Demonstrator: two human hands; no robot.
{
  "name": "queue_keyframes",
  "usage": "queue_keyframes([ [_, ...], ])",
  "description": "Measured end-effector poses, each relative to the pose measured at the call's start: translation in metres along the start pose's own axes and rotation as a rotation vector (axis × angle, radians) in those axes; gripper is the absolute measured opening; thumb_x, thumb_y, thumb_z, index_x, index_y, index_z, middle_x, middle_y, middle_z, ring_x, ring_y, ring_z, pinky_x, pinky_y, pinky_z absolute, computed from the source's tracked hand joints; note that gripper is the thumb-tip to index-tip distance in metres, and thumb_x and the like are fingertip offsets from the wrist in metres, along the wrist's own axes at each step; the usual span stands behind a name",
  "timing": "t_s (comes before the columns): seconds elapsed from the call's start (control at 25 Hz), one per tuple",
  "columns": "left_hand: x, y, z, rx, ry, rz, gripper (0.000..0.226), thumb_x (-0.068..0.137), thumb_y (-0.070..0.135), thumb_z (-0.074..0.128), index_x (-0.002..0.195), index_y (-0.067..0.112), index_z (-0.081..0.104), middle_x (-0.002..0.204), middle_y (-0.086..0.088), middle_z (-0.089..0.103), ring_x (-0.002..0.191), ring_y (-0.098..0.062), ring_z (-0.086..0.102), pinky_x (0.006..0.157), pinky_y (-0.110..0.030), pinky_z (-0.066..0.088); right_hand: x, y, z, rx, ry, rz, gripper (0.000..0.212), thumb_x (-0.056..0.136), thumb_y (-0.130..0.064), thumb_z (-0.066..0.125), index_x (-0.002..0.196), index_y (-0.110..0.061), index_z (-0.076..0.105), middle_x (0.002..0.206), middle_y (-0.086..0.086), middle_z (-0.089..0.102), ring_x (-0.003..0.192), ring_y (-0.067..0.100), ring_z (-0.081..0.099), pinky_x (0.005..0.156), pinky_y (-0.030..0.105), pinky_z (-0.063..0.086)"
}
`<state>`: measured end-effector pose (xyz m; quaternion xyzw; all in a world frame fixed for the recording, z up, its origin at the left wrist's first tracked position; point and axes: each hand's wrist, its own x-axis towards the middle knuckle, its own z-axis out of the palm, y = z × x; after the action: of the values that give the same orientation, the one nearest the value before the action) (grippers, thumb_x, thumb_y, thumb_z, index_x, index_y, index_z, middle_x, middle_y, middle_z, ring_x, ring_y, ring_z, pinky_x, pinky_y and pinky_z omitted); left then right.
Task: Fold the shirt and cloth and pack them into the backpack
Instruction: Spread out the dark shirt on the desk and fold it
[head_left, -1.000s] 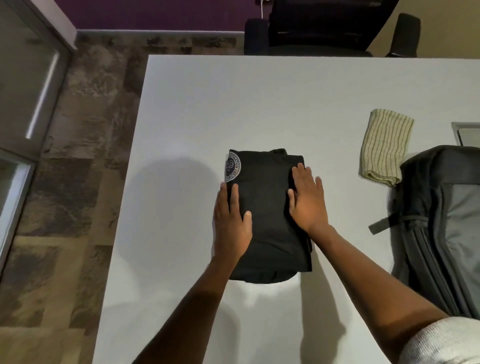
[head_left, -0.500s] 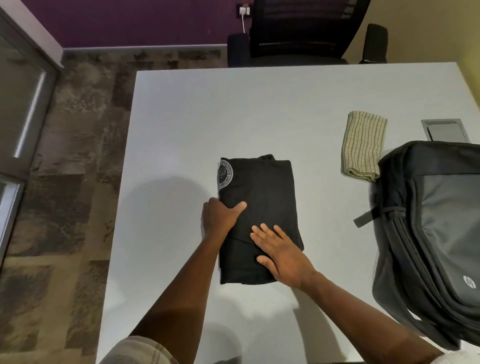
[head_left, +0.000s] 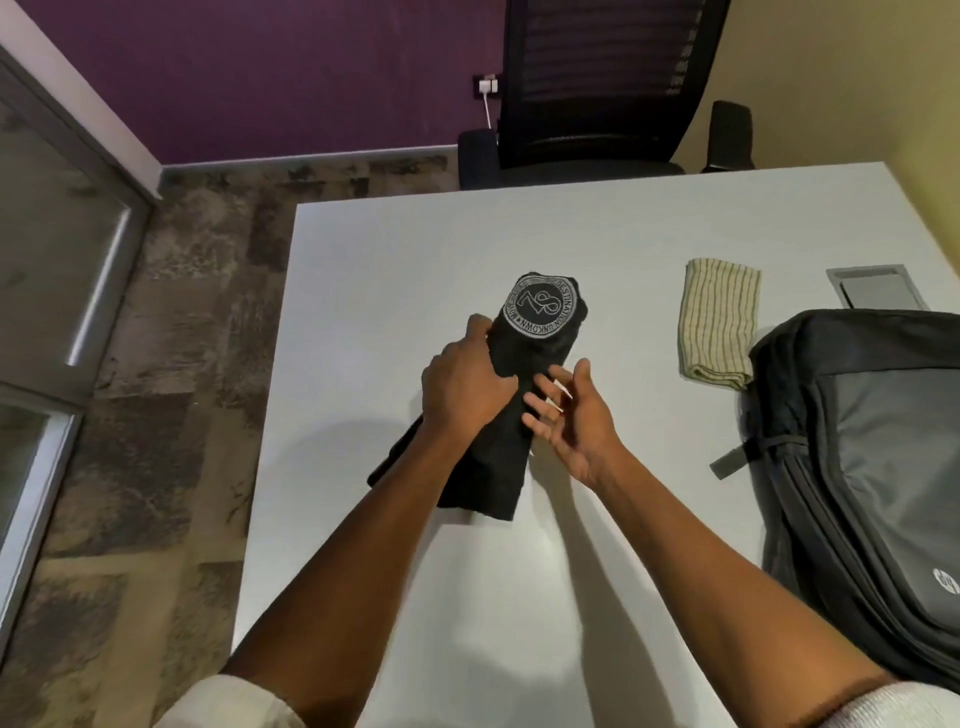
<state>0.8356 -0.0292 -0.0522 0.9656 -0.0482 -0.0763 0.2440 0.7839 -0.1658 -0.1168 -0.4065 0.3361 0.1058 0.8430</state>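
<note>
Left hand (head_left: 464, 383) clamped round the folded black shirt (head_left: 524, 384), lifting it off the white table (head_left: 415, 239); right hand (head_left: 574, 415) open beside it, holding nothing; folded striped cloth (head_left: 719, 319) waits by the backpack (head_left: 878, 467), seemingly zipped—next: open it, likely.

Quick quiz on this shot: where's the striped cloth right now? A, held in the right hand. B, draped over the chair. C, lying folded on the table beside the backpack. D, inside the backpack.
C: the striped cloth lies folded on the table, just left of the backpack, in neither hand.
</note>
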Motion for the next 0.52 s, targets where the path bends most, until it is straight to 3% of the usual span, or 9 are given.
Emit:
queue_keyframes([
  [0.12, 0.009, 0.016, -0.026, 0.227, 0.145, 0.287, 0.059, 0.084, 0.023, 0.069, 0.137, 0.025, 0.044, 0.103, -0.005, 0.068, 0.09, -0.031, 0.067, 0.07, -0.037, 0.047, 0.014, -0.028, 0.017, 0.311, -0.139, 0.062, 0.08, 0.092, -0.075, 0.027, 0.143, -0.016, 0.044, 0.142, 0.014, 0.053, 0.126, 0.036, 0.055, 0.106, 0.054, 0.042],
  [0.2, 0.006, 0.013, -0.023, 0.385, 0.225, 0.437, 0.065, 0.084, 0.017, 0.069, 0.143, 0.026, 0.043, 0.1, -0.007, 0.065, 0.083, -0.03, 0.065, 0.067, -0.038, 0.048, 0.019, -0.038, 0.02, 0.402, -0.124, 0.079, 0.07, 0.098, -0.065, 0.034, 0.142, -0.013, 0.049, 0.14, 0.017, 0.057, 0.123, 0.038, 0.057, 0.106, 0.058, 0.042],
  [0.28, -0.007, -0.002, 0.003, 0.486, 0.328, 0.55, 0.058, 0.088, 0.015, 0.061, 0.143, 0.024, 0.046, 0.095, -0.007, 0.061, 0.075, -0.027, 0.058, 0.064, -0.038, 0.043, 0.023, -0.038, 0.006, 0.395, -0.028, 0.102, 0.059, 0.101, -0.054, 0.039, 0.142, -0.013, 0.053, 0.137, 0.018, 0.061, 0.126, 0.039, 0.056, 0.107, 0.061, 0.04],
  [0.32, -0.018, -0.015, 0.024, 0.491, 0.357, 0.593, 0.052, 0.092, 0.013, 0.055, 0.143, 0.021, 0.049, 0.093, -0.007, 0.059, 0.072, -0.027, 0.054, 0.062, -0.039, 0.04, 0.022, -0.033, -0.009, 0.376, 0.02, 0.129, 0.063, 0.1, -0.057, 0.04, 0.142, -0.012, 0.054, 0.135, 0.019, 0.061, 0.127, 0.04, 0.055, 0.108, 0.063, 0.038],
  [0.36, -0.033, -0.029, 0.048, 0.478, 0.345, 0.617, 0.049, 0.094, 0.01, 0.054, 0.142, 0.019, 0.05, 0.093, -0.008, 0.058, 0.071, -0.027, 0.051, 0.062, -0.039, 0.038, 0.02, -0.026, -0.026, 0.351, 0.067, 0.179, 0.069, 0.098, -0.063, 0.041, 0.139, -0.01, 0.055, 0.134, 0.022, 0.061, 0.125, 0.042, 0.056, 0.107, 0.065, 0.038],
  [0.44, -0.069, -0.055, 0.098, 0.486, 0.173, 0.601, 0.064, 0.085, 0.011, 0.071, 0.144, 0.019, 0.049, 0.099, -0.008, 0.059, 0.077, -0.026, 0.054, 0.065, -0.039, 0.045, 0.013, -0.008, -0.066, 0.226, 0.168, 0.289, 0.072, 0.094, -0.068, 0.044, 0.132, -0.007, 0.056, 0.128, 0.025, 0.063, 0.116, 0.044, 0.061, 0.098, 0.065, 0.047],
  [0.52, -0.11, -0.069, 0.133, 0.528, -0.08, 0.523, 0.089, 0.069, 0.012, 0.086, 0.147, 0.022, 0.045, 0.118, -0.012, 0.06, 0.097, -0.03, 0.059, 0.083, -0.042, 0.053, 0.002, 0.006, -0.1, -0.023, 0.247, 0.319, 0.064, 0.096, -0.063, 0.047, 0.126, -0.007, 0.059, 0.12, 0.019, 0.068, 0.103, 0.037, 0.068, 0.085, 0.052, 0.057],
])
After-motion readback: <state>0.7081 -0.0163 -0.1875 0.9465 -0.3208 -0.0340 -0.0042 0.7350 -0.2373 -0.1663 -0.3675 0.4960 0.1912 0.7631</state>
